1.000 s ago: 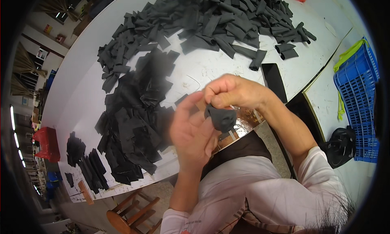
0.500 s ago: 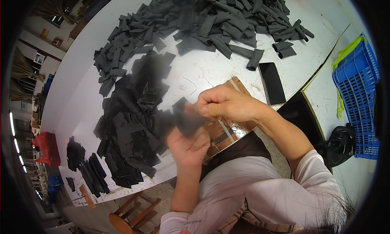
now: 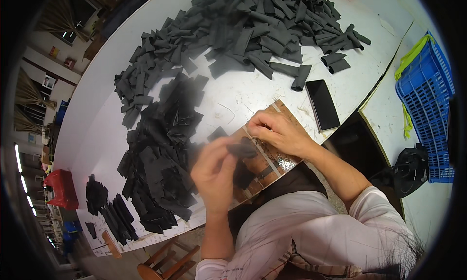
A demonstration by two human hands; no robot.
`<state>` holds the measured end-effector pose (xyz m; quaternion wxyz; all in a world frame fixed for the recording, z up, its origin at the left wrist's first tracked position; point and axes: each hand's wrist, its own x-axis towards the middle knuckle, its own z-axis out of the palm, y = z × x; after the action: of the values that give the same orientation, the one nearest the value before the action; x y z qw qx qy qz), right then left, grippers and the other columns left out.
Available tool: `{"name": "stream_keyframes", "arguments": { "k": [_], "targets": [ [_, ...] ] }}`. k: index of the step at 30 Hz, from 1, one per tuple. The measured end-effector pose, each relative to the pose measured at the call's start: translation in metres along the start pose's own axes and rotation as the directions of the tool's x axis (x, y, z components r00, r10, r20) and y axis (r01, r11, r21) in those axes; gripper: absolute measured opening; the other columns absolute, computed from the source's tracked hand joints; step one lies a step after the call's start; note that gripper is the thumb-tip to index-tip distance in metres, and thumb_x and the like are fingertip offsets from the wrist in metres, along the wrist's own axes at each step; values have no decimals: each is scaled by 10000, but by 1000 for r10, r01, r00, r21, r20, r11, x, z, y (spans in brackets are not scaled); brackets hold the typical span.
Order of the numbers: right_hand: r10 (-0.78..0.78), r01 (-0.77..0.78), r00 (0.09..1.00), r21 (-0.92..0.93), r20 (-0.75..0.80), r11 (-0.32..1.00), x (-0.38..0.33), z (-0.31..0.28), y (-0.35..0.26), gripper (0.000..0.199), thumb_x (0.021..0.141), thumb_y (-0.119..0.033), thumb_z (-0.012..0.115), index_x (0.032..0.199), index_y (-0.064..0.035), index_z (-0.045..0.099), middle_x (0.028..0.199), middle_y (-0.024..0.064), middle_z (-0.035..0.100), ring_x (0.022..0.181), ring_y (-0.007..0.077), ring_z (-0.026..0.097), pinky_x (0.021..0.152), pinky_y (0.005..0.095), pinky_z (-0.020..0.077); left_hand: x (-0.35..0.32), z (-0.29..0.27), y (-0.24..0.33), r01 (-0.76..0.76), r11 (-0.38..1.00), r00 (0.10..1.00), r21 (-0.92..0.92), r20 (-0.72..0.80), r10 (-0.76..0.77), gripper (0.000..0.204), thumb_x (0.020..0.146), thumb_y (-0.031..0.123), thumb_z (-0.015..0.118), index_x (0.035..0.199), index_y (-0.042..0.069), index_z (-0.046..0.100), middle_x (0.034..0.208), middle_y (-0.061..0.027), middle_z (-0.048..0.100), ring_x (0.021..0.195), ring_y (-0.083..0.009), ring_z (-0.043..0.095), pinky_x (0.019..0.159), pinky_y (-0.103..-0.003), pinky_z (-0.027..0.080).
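Observation:
My left hand (image 3: 211,170) pinches a small black fabric piece (image 3: 243,148) between thumb and fingers, above a wooden board (image 3: 257,185). The piece looks folded or curled, and motion blurs it a little. Close by, my right hand (image 3: 279,134) rests over the board with its fingers curled and thumb pressed in; whatever is between them is too small to make out. Metal strips run across the board, which lies at the table's near edge. A dark piece lies on it below my left hand. Left of my hands spreads a heap of flat black pieces (image 3: 158,173).
A large pile of dark grey fabric tubes (image 3: 272,36) covers the far side of the white table (image 3: 92,134). A phone (image 3: 323,105) lies right of the board. Farther right are a blue basket (image 3: 423,95) and a black bag (image 3: 409,170). A wooden stool (image 3: 163,263) stands below.
My hands have drawn apart: the left moved slightly left with the black piece, the right slid back over the board. The piece now looks more folded. The view has shifted slightly.

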<state>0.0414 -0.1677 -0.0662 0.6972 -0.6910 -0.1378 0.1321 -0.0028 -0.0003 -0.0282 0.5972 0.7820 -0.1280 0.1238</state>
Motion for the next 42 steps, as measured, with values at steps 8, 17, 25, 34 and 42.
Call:
{"name": "stream_keyframes", "arguments": {
  "k": [8, 17, 25, 34, 42],
  "targets": [
    [-317, 471, 878, -763, 358, 442, -7, 4, -43, 230, 713, -232, 616, 684, -19, 532, 708, 110, 564, 699, 256, 570, 555, 343, 433, -18, 2, -7, 36, 892, 967, -451, -209, -145, 99, 781, -4, 557, 862, -61, 551, 898, -133, 586, 816, -176, 555, 800, -296, 425],
    [-520, 536, 825, -601, 221, 594, -4, 2, -15, 102, 708, -113, 559, 715, -14, 536, 660, 143, 563, 596, 306, 563, 505, 372, 440, 22, 12, 16, 77, 978, 977, -195, 209, -36, 91, 718, -38, 587, 808, -53, 579, 857, -102, 573, 704, -110, 539, 621, -203, 433],
    [-206, 325, 945, -649, 254, 688, -10, 3, -13, 111, 736, -113, 500, 744, -7, 533, 635, 181, 540, 588, 337, 548, 538, 412, 436, 12, 18, 17, 120, 986, 990, -117, 87, -110, 115, 749, -51, 532, 858, -56, 570, 811, -106, 602, 698, -108, 557, 643, -216, 453],
    [-332, 454, 889, -703, 316, 547, -4, 5, -44, 235, 737, -213, 570, 639, -2, 531, 583, 161, 532, 555, 296, 550, 488, 383, 409, 2, -7, 0, -21, 642, 974, -767, -161, -161, 177, 831, 157, 533, 865, -17, 527, 874, -146, 570, 855, -225, 524, 815, -356, 399],
    [-251, 434, 892, -555, 377, 710, 11, -4, -45, 324, 804, -270, 546, 609, -11, 556, 509, 134, 526, 466, 239, 540, 459, 310, 410, -1, -7, -57, 179, 983, 944, -35, -274, -182, 103, 808, 44, 508, 854, -39, 547, 787, -65, 589, 682, -100, 533, 659, -200, 423]
  ]
}}
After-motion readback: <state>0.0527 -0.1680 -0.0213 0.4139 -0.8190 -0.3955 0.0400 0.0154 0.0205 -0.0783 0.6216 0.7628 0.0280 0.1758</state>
